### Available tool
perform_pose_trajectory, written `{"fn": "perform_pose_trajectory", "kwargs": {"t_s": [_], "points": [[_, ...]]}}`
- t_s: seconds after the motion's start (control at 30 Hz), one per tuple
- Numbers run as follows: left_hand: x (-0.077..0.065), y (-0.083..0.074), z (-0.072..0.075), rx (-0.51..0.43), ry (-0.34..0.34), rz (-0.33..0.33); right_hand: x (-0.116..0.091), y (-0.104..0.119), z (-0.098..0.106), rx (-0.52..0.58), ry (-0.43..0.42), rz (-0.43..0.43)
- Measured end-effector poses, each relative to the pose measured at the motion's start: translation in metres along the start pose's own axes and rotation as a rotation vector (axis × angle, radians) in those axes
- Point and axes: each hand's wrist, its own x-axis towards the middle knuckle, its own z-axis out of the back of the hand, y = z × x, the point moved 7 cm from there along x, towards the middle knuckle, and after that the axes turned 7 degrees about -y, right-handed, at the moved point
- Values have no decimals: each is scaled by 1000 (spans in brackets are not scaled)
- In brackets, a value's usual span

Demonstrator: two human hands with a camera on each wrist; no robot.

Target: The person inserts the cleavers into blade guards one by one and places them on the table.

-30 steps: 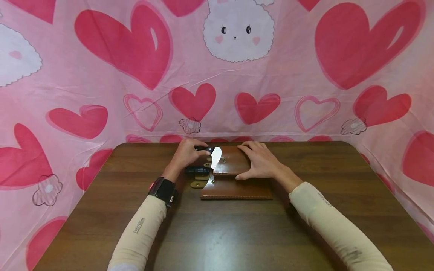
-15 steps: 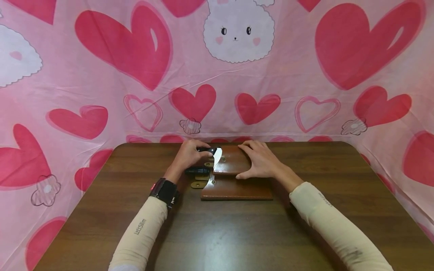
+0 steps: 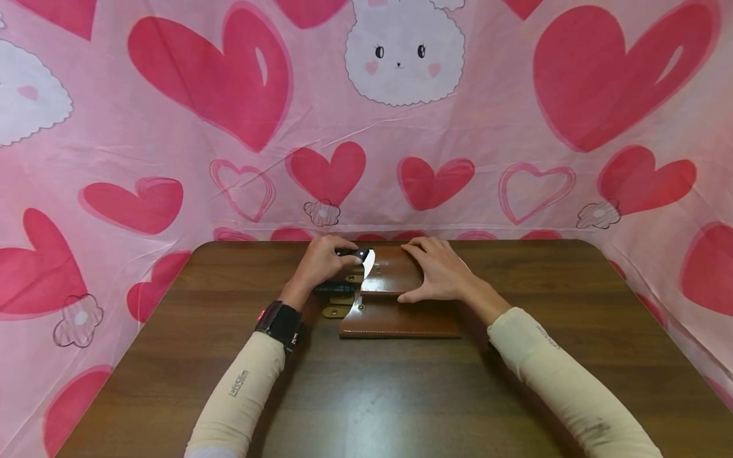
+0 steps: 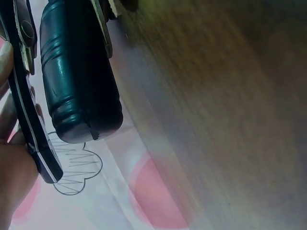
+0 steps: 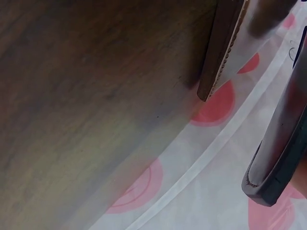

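My left hand (image 3: pixel 317 262) pinches the black riveted handle of a knife (image 3: pixel 352 254). Its shiny, wide blade lies at the left mouth of a brown leather sheath (image 3: pixel 395 272), partly inside it. My right hand (image 3: pixel 442 270) spans that sheath, thumb on the near edge and fingers on the far edge. A second brown sheath (image 3: pixel 401 324) lies nearer me, partly under the first. From its left end a ridged black handle (image 3: pixel 334 289) sticks out; in the left wrist view this ridged handle (image 4: pixel 79 81) is beside the pinched knife handle (image 4: pixel 29 112).
Tan snap straps (image 3: pixel 336 312) spread from the sheaths' left ends. Everything lies near the far edge of a brown wooden table (image 3: pixel 366 394). A pink cloth with hearts (image 3: pixel 435 181) hangs just behind it.
My left hand has moved slightly right with the knife, and less of its blade shows outside the upper sheath. My right hand and both sheaths have hardly moved.
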Motion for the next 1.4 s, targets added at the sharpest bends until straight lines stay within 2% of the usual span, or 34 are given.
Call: {"fn": "perform_pose_trajectory", "kwargs": {"t_s": [0.27,0.73,1.4], "points": [[0,-3,-1,6,-6,-22,0,-1,-2,9,-8,11],[8,4,-5,-3,3,-25,5,-6,-2,27,-2,-3],[26,23,-12,-54,47,52,20,-26,-15,82,25,-33]]}}
